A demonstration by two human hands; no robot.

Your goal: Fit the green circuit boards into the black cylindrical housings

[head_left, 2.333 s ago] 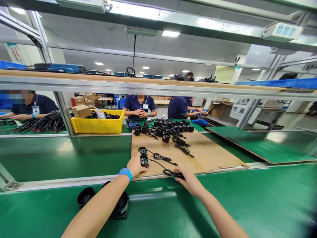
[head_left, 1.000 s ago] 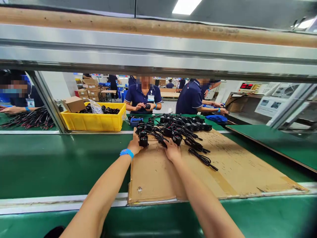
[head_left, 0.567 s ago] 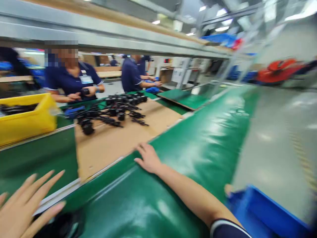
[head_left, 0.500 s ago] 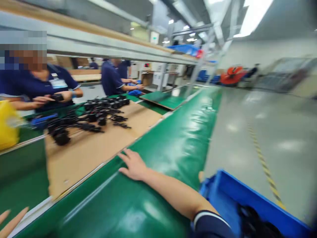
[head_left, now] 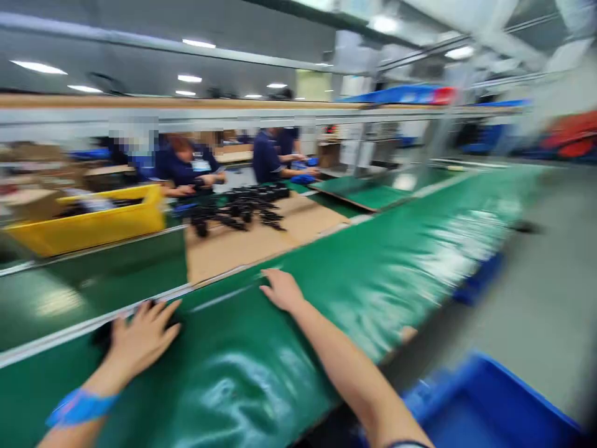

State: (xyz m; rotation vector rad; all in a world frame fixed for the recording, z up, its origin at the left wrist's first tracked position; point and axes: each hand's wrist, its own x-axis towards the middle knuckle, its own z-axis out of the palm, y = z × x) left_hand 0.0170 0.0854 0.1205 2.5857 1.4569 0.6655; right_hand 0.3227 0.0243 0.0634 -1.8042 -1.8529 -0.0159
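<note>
My left hand (head_left: 142, 339), with a blue band (head_left: 84, 406) at the wrist, is over the green mat (head_left: 242, 373). Its fingers are spread, and a blurred black item (head_left: 101, 336) shows beside and partly under it; I cannot make out its kind or whether the hand touches it. My right hand (head_left: 283, 291) lies flat on the mat near the edge of a brown board (head_left: 308, 218), fingers stretched out and holding nothing. Several black cabled parts (head_left: 242, 208) are heaped on the board beyond it.
A yellow bin (head_left: 107, 223) stands at the left beyond the table's pale rail. At lower right is a blue bin (head_left: 504, 398). Co-workers (head_left: 184, 165) in dark shirts work across the table. A shelf beam (head_left: 233, 115) crosses overhead.
The view has swung to the left, bringing the yellow bin further in. My left hand has come fully into view over the mat, near a black item. My right hand stays on the mat.
</note>
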